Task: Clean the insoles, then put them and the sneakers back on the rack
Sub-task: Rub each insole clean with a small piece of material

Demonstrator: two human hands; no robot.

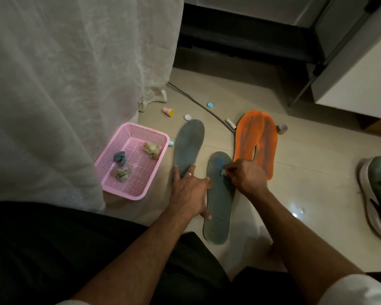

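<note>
The right hand [246, 175] pinches a small blue wipe [223, 171] on the near grey insole [218, 208], just right of the pink basket [119, 190]; the flat left hand [189, 190] pins it. Hard rubbing could slide the insole.

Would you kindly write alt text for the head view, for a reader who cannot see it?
A person's right hand rubs a small blue wipe on a grey insole on the floor while the left hand presses it flat. A second grey insole, two orange insoles, a pink basket holding crumpled wipes and a sneaker lie around.
</note>
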